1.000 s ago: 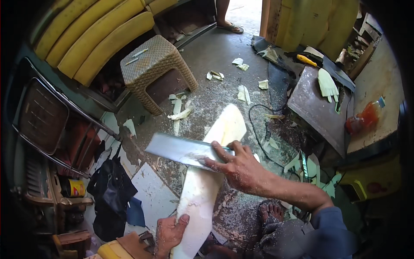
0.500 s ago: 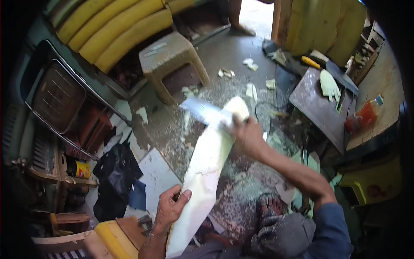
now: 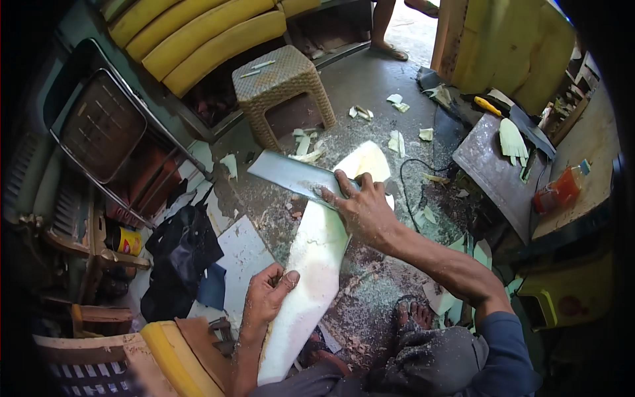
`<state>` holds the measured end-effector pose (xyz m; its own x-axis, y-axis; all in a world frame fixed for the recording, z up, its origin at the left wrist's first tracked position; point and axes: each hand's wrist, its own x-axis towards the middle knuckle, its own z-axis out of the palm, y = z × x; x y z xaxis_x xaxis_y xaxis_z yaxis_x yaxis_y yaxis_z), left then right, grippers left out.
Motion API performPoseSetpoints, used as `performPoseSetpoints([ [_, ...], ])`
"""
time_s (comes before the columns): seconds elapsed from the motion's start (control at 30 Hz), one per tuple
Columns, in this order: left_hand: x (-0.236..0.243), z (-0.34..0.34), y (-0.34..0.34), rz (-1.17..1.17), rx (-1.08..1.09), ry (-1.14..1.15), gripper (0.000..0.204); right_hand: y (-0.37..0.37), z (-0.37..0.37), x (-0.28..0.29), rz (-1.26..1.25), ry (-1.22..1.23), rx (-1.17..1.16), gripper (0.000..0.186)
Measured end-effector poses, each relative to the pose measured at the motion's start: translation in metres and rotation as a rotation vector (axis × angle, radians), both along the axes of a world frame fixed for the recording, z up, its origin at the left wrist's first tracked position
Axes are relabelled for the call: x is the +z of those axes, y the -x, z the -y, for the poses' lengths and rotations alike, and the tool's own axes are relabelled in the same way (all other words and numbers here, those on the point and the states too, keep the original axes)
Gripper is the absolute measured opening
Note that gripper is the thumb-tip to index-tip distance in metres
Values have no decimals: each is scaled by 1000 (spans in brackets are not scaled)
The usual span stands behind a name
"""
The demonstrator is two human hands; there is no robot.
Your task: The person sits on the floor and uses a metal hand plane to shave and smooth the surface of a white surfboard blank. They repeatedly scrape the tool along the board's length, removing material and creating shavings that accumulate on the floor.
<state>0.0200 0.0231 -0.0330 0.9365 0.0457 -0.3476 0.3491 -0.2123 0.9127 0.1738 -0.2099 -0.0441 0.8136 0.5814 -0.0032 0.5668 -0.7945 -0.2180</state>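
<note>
A long, angular piece of pale foam (image 3: 316,264) slants from my lap out over the floor. My left hand (image 3: 266,294) is closed on its left edge, thumb over the top. Across the foam's upper part lies a flat grey rectangular board (image 3: 291,175), like a sanding board or blade. My right hand (image 3: 364,206) grips that board's right end, fingers over its upper face. The board's left end sticks out past the foam; what its underside looks like is hidden. Pale dust clings to my fingers and trousers.
A woven-pattern stool (image 3: 274,73) stands ahead, two small sticks on it. Foam scraps (image 3: 397,142) and dust litter the floor. At right, a grey panel (image 3: 493,165) bears a glove (image 3: 512,140); beside it is a red-orange bottle (image 3: 559,188). A folding chair (image 3: 102,126) stands left. Someone's foot (image 3: 390,51) is near the doorway.
The grey board, blurred before, is now sharp and has shifted slightly toward me and left along the foam with my right hand. My left hand keeps its hold. The view has tilted slightly.
</note>
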Motion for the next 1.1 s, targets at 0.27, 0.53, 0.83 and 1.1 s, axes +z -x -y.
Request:
performPoseSetpoints([
  [0.27, -11, -1, 6, 14, 44, 25, 32, 11, -3, 3, -35, 115, 3, 74],
  [0.53, -1, -1, 0, -19, 49, -17, 26, -1, -8, 3, 25, 80, 14, 68],
  [0.83, 5, 0, 2, -29, 93, 128, 23, 27, -26, 3, 62, -32, 118, 64],
  [1.1, -4, -7, 9, 29, 74, 53, 31, 21, -20, 0, 121, -30, 177, 60],
])
